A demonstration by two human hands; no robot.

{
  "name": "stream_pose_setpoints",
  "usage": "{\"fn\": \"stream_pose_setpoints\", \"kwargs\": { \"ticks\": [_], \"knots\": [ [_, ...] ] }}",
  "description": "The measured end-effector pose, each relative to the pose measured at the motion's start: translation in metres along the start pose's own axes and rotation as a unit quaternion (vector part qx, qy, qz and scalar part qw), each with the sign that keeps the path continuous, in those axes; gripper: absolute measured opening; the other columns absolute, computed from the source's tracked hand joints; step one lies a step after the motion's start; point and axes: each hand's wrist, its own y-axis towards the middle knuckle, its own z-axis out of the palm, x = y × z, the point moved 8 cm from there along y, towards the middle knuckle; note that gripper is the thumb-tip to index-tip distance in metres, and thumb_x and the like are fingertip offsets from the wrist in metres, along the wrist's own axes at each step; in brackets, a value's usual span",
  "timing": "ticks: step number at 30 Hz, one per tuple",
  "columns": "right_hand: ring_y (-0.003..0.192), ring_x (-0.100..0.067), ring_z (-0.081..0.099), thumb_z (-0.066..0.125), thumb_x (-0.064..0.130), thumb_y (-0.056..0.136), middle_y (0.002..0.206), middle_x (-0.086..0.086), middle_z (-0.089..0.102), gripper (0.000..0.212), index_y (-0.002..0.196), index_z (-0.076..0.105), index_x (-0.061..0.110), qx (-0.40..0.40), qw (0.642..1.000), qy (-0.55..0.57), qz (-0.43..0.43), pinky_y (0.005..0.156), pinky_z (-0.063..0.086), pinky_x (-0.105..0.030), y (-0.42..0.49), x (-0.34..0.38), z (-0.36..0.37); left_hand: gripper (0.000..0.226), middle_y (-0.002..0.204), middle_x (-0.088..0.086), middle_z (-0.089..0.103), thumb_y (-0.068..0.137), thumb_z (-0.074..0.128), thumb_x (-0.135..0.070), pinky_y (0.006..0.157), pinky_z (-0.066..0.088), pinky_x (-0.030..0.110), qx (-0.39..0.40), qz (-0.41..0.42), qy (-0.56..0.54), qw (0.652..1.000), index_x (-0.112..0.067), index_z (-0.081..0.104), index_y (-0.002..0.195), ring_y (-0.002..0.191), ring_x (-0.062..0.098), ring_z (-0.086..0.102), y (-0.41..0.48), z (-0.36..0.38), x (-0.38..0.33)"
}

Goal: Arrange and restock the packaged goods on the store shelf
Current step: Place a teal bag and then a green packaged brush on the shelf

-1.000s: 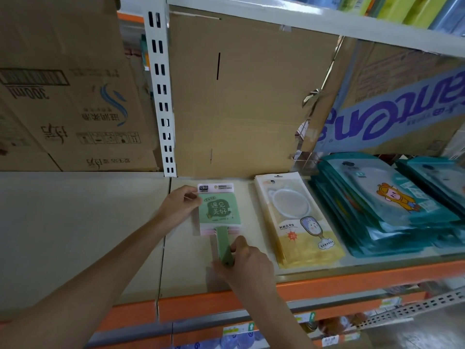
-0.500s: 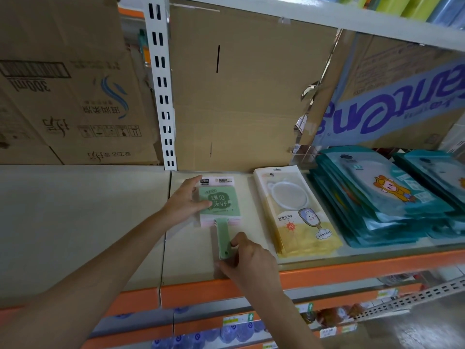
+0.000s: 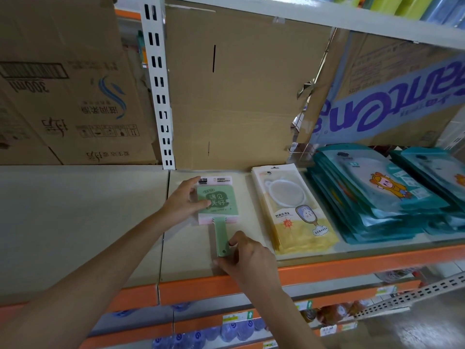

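While the green mirror pack (image 3: 217,202) is lying flat on the shelf (image 3: 100,222), just left of the yellow packs (image 3: 299,222), its long axis is running from the back toward the front edge, with the handle (image 3: 221,238) pointing at the person. The left hand (image 3: 183,201) is gripping the wide card end from the left, thumb on top. The right hand (image 3: 247,259) is pinching the handle tip. Probably the coming move is depending on keeping this axis parallel to the yellow packs.

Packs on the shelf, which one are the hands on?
The green pack, left of the yellow pack: left hand grips its edge, right hand pinches its handle. The teal stacks lie untouched.
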Motion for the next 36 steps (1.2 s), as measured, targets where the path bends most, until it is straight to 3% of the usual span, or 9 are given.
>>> {"fn": "stream_pose_setpoints", "kwargs": {
  "ticks": [5,16,19,22,24,27,31,34,36],
  "knots": [
    [0.092,-0.017,0.061,0.051,0.052,0.087,0.105,0.004,0.063,0.04,0.111,0.047,0.02,-0.002,1.0,-0.016,-0.014,0.07,0.04,-0.025,0.0,0.003,0.002,0.075,0.141,0.007,0.042,0.081,0.069,-0.014,0.109,0.033,0.038,0.016,-0.007,-0.012,1.0,-0.012,0.029,0.145,0.129,0.02,0.04,-0.002,0.005,0.002],
    [0.09,-0.017,0.063,0.056,0.054,0.083,0.102,0.006,0.064,0.045,0.112,0.05,0.021,-0.056,0.998,0.003,-0.034,0.07,0.042,-0.024,-0.002,-0.001,-0.002,0.069,0.135,0.005,0.045,0.082,0.067,-0.01,0.106,0.034,0.031,0.014,0.0,-0.03,0.999,-0.01,0.033,0.142,0.127,0.019,0.043,-0.002,0.007,0.002],
    [0.069,-0.013,0.065,0.067,0.053,0.071,0.083,0.008,0.067,0.041,0.096,0.061,0.021,-0.081,0.995,0.015,-0.057,0.054,0.041,-0.017,-0.002,-0.005,0.001,0.059,0.128,0.001,0.049,0.084,0.065,-0.01,0.094,0.035,0.024,0.018,0.016,-0.026,0.999,-0.012,0.039,0.136,0.124,0.019,0.046,-0.003,0.006,-0.001],
    [0.05,-0.003,0.058,0.061,0.059,0.059,0.065,0.014,0.062,0.04,0.081,0.064,0.026,-0.107,0.992,0.045,-0.05,0.047,0.02,-0.001,-0.001,-0.012,-0.002,0.067,0.141,0.001,0.039,0.085,0.065,-0.016,0.099,0.028,0.024,0.011,0.019,0.003,1.0,-0.015,0.031,0.143,0.133,0.018,0.034,-0.004,0.0,0.003],
    [0.052,-0.002,0.057,0.058,0.062,0.059,0.068,0.015,0.062,0.044,0.082,0.065,0.026,-0.104,0.991,0.06,-0.061,0.045,0.027,-0.004,0.0,-0.014,-0.002,0.071,0.147,0.002,0.032,0.085,0.065,-0.017,0.103,0.025,0.023,0.024,0.042,0.038,0.998,-0.014,0.027,0.145,0.137,0.017,0.029,-0.007,0.0,0.003],
    [0.058,-0.005,0.06,0.072,0.054,0.056,0.073,0.013,0.064,0.045,0.091,0.065,0.025,-0.081,0.99,0.083,-0.083,0.051,0.038,-0.011,0.003,-0.017,-0.001,0.072,0.148,0.001,0.028,0.083,0.067,-0.017,0.109,0.023,0.024,0.052,0.084,0.079,0.992,-0.014,0.027,0.144,0.136,0.012,0.027,-0.012,0.002,-0.001],
    [0.063,0.0,0.058,0.059,0.059,0.064,0.078,0.014,0.063,0.047,0.099,0.06,0.028,-0.082,0.986,0.104,-0.098,0.053,0.041,-0.01,0.001,-0.018,0.0,0.084,0.15,-0.004,0.024,0.076,0.069,-0.043,0.114,0.021,0.029,0.086,0.114,0.115,0.983,-0.017,0.028,0.144,0.136,0.008,0.022,-0.014,0.007,0.001],
    [0.061,-0.003,0.059,0.055,0.061,0.065,0.078,0.013,0.063,0.049,0.096,0.064,0.025,-0.092,0.986,0.107,-0.086,0.052,0.042,-0.012,0.0,-0.017,-0.001,0.076,0.146,-0.009,0.023,0.081,0.07,-0.027,0.115,0.022,0.03,0.085,0.127,0.11,0.982,-0.016,0.028,0.143,0.136,0.008,0.022,-0.015,0.008,0.001],
    [0.058,-0.004,0.059,0.054,0.065,0.061,0.074,0.013,0.062,0.051,0.093,0.065,0.025,-0.094,0.989,0.087,-0.071,0.049,0.041,-0.013,0.0,-0.013,0.0,0.089,0.147,-0.01,0.02,0.073,0.069,-0.051,0.116,0.022,0.036,0.09,0.123,0.12,0.981,-0.019,0.027,0.144,0.137,0.006,0.018,-0.015,0.008,0.001]
  ]
}}
